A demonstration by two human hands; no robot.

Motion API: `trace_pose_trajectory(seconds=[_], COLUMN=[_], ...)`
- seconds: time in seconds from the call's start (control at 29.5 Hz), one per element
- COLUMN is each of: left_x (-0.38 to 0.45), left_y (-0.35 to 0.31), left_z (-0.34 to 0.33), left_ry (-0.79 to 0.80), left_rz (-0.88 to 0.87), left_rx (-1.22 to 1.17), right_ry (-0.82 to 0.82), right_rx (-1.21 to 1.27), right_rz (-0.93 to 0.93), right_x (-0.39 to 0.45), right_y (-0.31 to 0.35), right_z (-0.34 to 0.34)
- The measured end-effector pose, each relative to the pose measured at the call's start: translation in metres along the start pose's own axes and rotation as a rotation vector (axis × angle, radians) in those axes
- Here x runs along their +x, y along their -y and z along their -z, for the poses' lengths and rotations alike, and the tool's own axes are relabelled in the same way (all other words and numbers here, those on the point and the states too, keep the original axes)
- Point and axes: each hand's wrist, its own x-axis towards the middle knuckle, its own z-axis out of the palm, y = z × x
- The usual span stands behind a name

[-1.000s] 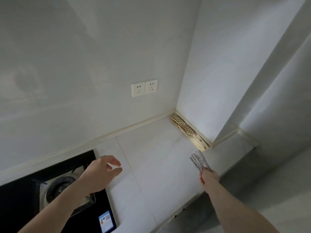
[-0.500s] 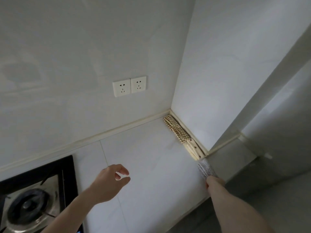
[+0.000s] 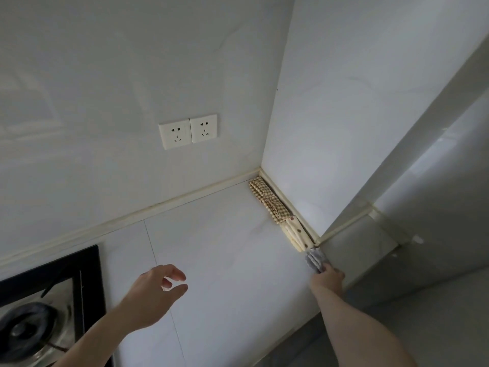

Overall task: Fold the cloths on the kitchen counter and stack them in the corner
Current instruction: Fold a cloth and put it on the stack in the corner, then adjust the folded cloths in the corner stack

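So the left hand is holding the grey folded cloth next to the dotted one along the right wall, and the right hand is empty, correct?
Not quite: the hands are swapped. The head view shows the right hand holding the grey folded cloth next to the dotted cloth along the right wall, while the left hand is empty, fingers loosely curled above the counter.

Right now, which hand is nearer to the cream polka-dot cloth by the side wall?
Right. The right hand holds the grey cloth just in front of the cream polka-dot cloth; the left hand hovers over the counter, well off to its left.
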Motion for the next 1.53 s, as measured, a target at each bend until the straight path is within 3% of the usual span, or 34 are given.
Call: trace_pose_trajectory(seconds=[0.14,0.27,0.37,0.48,0.58,0.81,1.05,1.26,1.53], left_x=[-0.007,-0.019,-0.034,-0.057,-0.091,-0.229,-0.393,-0.495,-0.549], left_y=[0.004,0.013,0.026,0.042,0.063,0.158,0.268,0.331,0.399], left_z=[-0.004,0.000,0.006,0.018,0.030,0.064,0.068,0.062,0.081], left_ry=[0.002,-0.015,-0.027,-0.065,-0.091,-0.331,-0.592,-0.755,-0.888], left_rz=[0.010,0.020,0.025,0.048,0.090,0.262,0.473,0.579,0.699], left_rx=[-0.002,-0.010,-0.013,-0.032,-0.067,-0.196,-0.361,-0.451,-0.586], right_ry=[0.040,-0.029,0.022,0.148,0.283,0.815,1.252,1.446,1.502], right_rx=[-0.029,-0.025,-0.009,-0.033,-0.019,-0.018,-0.193,-0.336,-0.438], right_rz=[0.000,0.111,0.184,0.299,0.538,1.028,1.198,1.271,1.402], right_x=[-0.008,-0.021,-0.049,-0.102,-0.176,-0.396,-0.590,-0.696,-0.789], right_y=[0.005,0.014,0.028,0.048,0.073,0.097,0.071,0.044,0.059], right_z=[-0.004,-0.002,-0.008,-0.028,-0.056,-0.111,-0.139,-0.150,-0.187])
